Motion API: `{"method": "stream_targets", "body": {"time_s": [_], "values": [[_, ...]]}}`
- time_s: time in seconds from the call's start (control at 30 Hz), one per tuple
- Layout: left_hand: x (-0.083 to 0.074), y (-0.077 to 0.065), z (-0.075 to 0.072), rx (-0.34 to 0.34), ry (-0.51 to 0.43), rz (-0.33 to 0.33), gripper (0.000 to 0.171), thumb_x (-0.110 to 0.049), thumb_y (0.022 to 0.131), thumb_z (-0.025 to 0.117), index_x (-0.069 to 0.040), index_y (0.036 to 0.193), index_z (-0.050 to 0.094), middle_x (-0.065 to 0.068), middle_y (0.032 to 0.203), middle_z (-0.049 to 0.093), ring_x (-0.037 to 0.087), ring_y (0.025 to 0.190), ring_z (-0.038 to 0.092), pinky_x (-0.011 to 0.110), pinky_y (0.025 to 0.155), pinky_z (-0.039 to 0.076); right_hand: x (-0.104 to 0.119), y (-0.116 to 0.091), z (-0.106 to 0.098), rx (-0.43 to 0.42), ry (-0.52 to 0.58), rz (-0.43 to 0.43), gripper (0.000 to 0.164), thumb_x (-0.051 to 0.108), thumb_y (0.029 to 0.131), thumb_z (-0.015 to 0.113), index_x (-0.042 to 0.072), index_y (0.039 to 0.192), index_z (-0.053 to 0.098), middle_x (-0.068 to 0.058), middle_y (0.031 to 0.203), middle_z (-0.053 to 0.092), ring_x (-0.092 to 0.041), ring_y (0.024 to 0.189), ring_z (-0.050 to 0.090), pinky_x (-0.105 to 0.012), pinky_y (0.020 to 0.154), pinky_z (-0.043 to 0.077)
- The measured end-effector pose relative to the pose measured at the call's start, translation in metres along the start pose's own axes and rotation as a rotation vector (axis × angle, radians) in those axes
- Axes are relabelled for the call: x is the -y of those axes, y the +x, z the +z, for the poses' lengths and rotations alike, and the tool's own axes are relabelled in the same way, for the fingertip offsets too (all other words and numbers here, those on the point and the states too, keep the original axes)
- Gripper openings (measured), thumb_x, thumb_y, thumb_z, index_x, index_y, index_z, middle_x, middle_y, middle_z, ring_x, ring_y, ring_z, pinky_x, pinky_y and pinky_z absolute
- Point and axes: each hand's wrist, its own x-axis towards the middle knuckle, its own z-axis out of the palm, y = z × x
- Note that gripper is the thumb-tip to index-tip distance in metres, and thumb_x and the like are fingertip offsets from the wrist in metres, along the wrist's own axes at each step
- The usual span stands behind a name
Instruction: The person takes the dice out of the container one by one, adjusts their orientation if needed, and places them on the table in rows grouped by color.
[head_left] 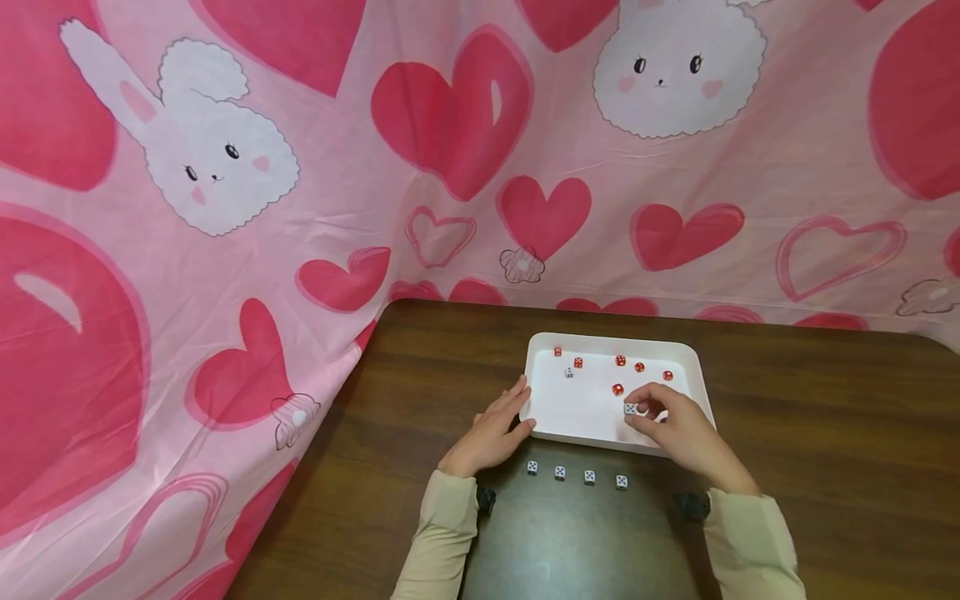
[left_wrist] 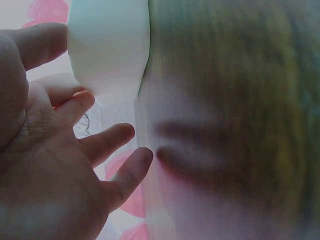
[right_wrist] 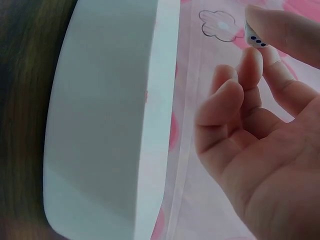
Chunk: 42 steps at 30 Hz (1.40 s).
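Note:
My right hand (head_left: pixel 686 429) pinches a white die (head_left: pixel 630 408) between thumb and fingertips, above the near right part of the white tray (head_left: pixel 573 417). In the right wrist view, dark pips show on the pinched die (right_wrist: pixel 256 40). My left hand (head_left: pixel 491 433) rests at the tray's left end, fingers mostly straight. The left wrist view shows its thumb and a finger against the tray's outer wall (left_wrist: pixel 110 50). Inside the tray lie several red dice (head_left: pixel 620 360) and another white die (head_left: pixel 569 372). Several white dice stand in a spaced row before the tray, starting with a leftmost die (head_left: pixel 532 467).
The tray sits on a dark wooden table (head_left: pixel 810 417). A pink cloth (head_left: pixel 337 167) with hearts and rabbits hangs behind the table and along its left side. Dark wrist straps (head_left: pixel 692 506) show at both sleeves.

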Motion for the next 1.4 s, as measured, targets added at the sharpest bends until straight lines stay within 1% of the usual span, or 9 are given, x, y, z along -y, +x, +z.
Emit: {"method": "stream_targets", "body": {"time_s": [0.2, 0.33, 0.57, 0.9, 1.0, 1.13, 1.4], "values": [[0.002, 0.001, 0.002, -0.002, 0.007, 0.001, 0.057, -0.041, 0.093, 0.041, -0.024, 0.143, 0.020, -0.017, 0.149, 0.004, 0.021, 0.138, 0.014, 0.062, 0.101, 0.015, -0.001, -0.006, -0.003, 0.025, 0.009, 0.034, 0.019, 0.017, 0.078, 0.068, 0.010, 0.094, 0.061, -0.002, 0.075, 0.053, -0.013, 0.072, 0.047, -0.022, 0.061, 0.040], [0.003, 0.002, 0.002, -0.001, 0.003, 0.001, 0.057, -0.041, 0.093, 0.041, -0.024, 0.143, 0.020, -0.017, 0.149, 0.004, 0.021, 0.138, 0.013, 0.062, 0.101, 0.015, -0.002, -0.010, -0.004, 0.034, 0.015, 0.038, 0.019, 0.016, 0.079, 0.068, 0.009, 0.094, 0.060, -0.002, 0.075, 0.053, -0.012, 0.072, 0.047, -0.022, 0.062, 0.041], [0.004, 0.002, 0.003, -0.005, 0.010, 0.009, 0.058, -0.041, 0.093, 0.041, -0.022, 0.143, 0.020, -0.017, 0.150, 0.004, 0.021, 0.138, 0.014, 0.062, 0.101, 0.015, -0.003, -0.016, -0.006, 0.025, 0.028, 0.018, 0.017, 0.015, 0.078, 0.069, 0.009, 0.092, 0.061, -0.001, 0.074, 0.053, -0.008, 0.069, 0.048, -0.021, 0.062, 0.042], [0.003, 0.001, 0.002, 0.000, -0.001, -0.001, 0.058, -0.041, 0.093, 0.042, -0.023, 0.143, 0.020, -0.017, 0.149, 0.004, 0.022, 0.139, 0.013, 0.063, 0.101, 0.014, -0.009, -0.030, -0.009, -0.006, -0.003, -0.009, 0.016, 0.016, 0.077, 0.070, 0.009, 0.088, 0.061, 0.001, 0.071, 0.052, -0.004, 0.066, 0.048, -0.021, 0.061, 0.043], [0.003, 0.001, 0.002, 0.001, 0.003, -0.003, 0.058, -0.041, 0.093, 0.041, -0.024, 0.143, 0.019, -0.018, 0.149, 0.003, 0.022, 0.139, 0.013, 0.063, 0.101, 0.014, -0.012, -0.034, -0.009, 0.008, -0.012, 0.008, 0.016, 0.018, 0.077, 0.069, 0.011, 0.089, 0.061, 0.002, 0.072, 0.052, -0.003, 0.066, 0.048, -0.020, 0.061, 0.043], [0.003, 0.001, 0.002, 0.002, 0.006, -0.004, 0.058, -0.042, 0.093, 0.041, -0.024, 0.143, 0.019, -0.018, 0.149, 0.003, 0.022, 0.139, 0.013, 0.063, 0.101, 0.014, -0.015, -0.039, -0.009, 0.029, -0.015, 0.031, 0.016, 0.017, 0.077, 0.069, 0.012, 0.089, 0.060, 0.002, 0.071, 0.053, -0.004, 0.066, 0.048, -0.020, 0.060, 0.043], [0.004, 0.001, 0.002, 0.005, 0.005, -0.001, 0.058, -0.042, 0.093, 0.041, -0.024, 0.143, 0.019, -0.018, 0.149, 0.003, 0.021, 0.139, 0.013, 0.063, 0.101, 0.014, -0.022, -0.050, -0.007, 0.037, -0.006, 0.039, 0.016, 0.015, 0.076, 0.070, 0.012, 0.089, 0.060, 0.003, 0.068, 0.052, -0.002, 0.061, 0.047, -0.020, 0.057, 0.039]]}}
